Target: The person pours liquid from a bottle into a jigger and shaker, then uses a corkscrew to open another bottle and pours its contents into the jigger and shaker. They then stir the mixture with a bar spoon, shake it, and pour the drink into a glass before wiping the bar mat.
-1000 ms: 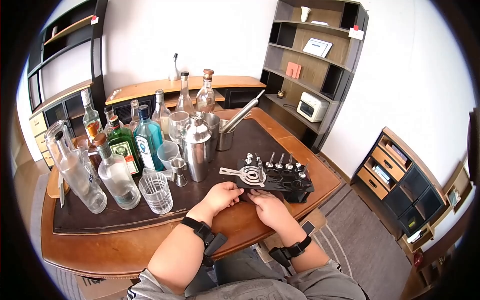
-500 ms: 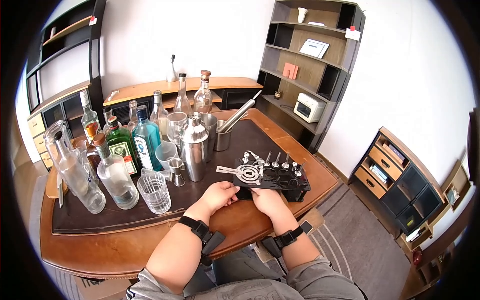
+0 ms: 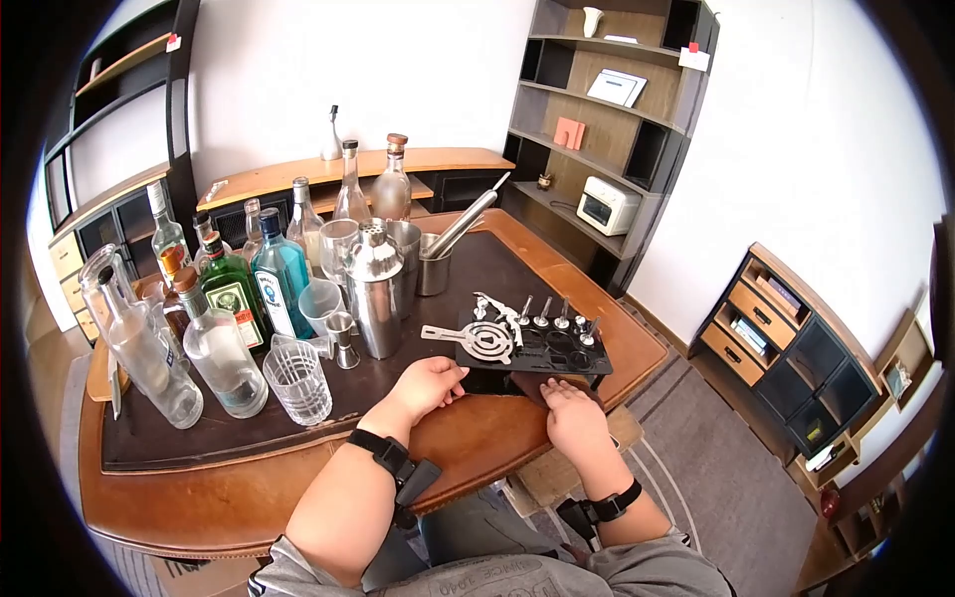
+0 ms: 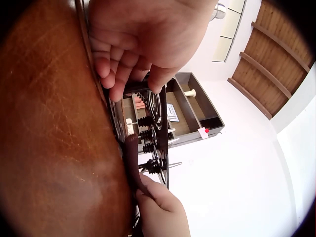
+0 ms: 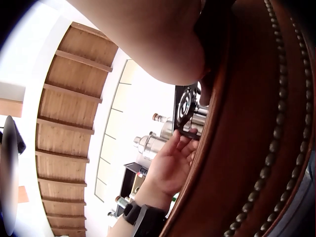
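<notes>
My left hand (image 3: 426,388) grips the front left corner of a black bar tool rack (image 3: 572,361), thumb at its top plate and fingers lower down. A flat silver cocktail strainer (image 3: 485,341) lies on the rack, its handle jutting out left. Several metal-tipped bottle pourers (image 3: 543,314) stand in the rack's holes, their black ribbed stoppers hanging below. At the table's front edge my right hand (image 3: 577,418) pinches a dark brown flat piece, like leather (image 4: 132,153), fingers over it and thumb along it. Part of that piece is hidden under the hand and rack.
Left of the rack stand a steel shaker (image 3: 376,298), a jigger (image 3: 343,343), a cut-glass tumbler (image 3: 296,381) and several bottles, one green (image 3: 234,298), one blue (image 3: 282,279). Behind is a steel cup (image 3: 434,274) of bar tools. The table's leather edge (image 3: 269,488) curves in front.
My right hand has drawn back to the right, away from the rack's front, bringing the dark brown piece out with it. My left hand stays at the rack's corner.
</notes>
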Demonstrator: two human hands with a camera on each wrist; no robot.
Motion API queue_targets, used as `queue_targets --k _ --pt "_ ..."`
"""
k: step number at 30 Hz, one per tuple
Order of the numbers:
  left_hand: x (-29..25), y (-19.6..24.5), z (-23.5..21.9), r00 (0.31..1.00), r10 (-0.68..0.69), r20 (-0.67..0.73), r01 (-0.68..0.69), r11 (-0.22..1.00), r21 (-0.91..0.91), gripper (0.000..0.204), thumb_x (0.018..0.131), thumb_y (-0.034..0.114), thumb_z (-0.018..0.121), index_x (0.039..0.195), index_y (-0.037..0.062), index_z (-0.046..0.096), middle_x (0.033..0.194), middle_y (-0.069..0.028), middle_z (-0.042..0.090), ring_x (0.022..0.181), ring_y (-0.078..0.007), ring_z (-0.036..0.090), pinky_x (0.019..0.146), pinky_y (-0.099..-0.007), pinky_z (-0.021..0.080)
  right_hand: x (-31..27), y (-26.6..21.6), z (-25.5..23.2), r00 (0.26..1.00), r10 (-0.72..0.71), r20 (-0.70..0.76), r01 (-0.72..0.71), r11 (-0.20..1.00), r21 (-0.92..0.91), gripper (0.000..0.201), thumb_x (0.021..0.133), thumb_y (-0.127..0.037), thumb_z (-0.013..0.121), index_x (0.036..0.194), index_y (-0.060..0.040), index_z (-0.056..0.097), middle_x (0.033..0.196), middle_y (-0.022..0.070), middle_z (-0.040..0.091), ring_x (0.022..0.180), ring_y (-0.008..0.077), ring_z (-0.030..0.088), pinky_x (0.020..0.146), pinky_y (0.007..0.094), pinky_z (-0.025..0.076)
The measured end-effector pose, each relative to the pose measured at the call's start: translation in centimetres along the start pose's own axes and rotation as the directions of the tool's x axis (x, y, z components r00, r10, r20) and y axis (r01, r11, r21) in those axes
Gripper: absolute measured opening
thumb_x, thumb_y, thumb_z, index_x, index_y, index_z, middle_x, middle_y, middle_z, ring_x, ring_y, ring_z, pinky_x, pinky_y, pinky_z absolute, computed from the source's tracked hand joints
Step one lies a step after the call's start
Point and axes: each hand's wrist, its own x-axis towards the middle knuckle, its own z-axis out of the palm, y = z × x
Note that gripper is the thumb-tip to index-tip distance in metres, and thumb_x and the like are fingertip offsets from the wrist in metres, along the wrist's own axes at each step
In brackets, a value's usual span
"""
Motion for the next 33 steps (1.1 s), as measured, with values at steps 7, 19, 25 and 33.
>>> queue_targets --k 7,19,25,33 --pt "0.0 0.0 0.0 1.000 -0.020 0.000 0.020 1.000 -0.011 0.022 0.096 0.023 0.060 0.085 0.0044 0.065 0.075 -0.0031 0.066 0.060 -0.0084 0.054 0.056 -0.0226 0.045 1.9 -0.8 -2.1 0.978 0.206 0.030 -0.207 0.976 0.067 0.025 0.082 -0.005 0.051 0.103 0.0015 0.064 0.096 0.0238 0.067 0.092 0.0371 0.065 0.084 0.0457 0.051" --pt "0.0 -0.2 0.1 1.000 0.021 -0.002 -0.021 1.000 -0.004 0.022 0.097 0.023 0.059 0.083 0.0057 0.062 0.072 -0.0016 0.063 0.059 -0.0084 0.053 0.055 -0.0226 0.044 4.5 -6.7 2.7 0.992 -0.122 -0.014 0.113 0.856 0.504 0.040 0.087 -0.002 0.051 0.126 0.0003 0.057 0.122 0.0194 0.062 0.116 0.0349 0.057 0.101 0.0410 0.044" --pt "0.4 -0.8 0.3 0.991 0.116 -0.073 -0.106 0.987 0.122 0.023 0.095 0.023 0.060 0.084 0.0032 0.063 0.068 -0.0027 0.059 0.059 -0.0107 0.053 0.054 -0.0270 0.045 2.5 -6.5 1.3 0.949 -0.314 0.017 0.287 0.889 0.356 0.043 0.084 -0.001 0.050 0.126 -0.0053 0.060 0.130 0.0139 0.060 0.126 0.0307 0.052 0.106 0.0446 0.040" --pt "-0.3 -0.2 0.7 0.994 0.079 -0.079 -0.078 0.997 0.019 0.024 0.095 0.023 0.061 0.080 0.0032 0.061 0.068 -0.0024 0.058 0.061 -0.0102 0.053 0.056 -0.0265 0.045 1.6 -5.2 0.5 0.962 -0.257 0.089 0.219 0.925 0.310 0.041 0.085 -0.006 0.051 0.124 -0.0103 0.062 0.132 0.0070 0.060 0.129 0.0253 0.050 0.109 0.0482 0.038"
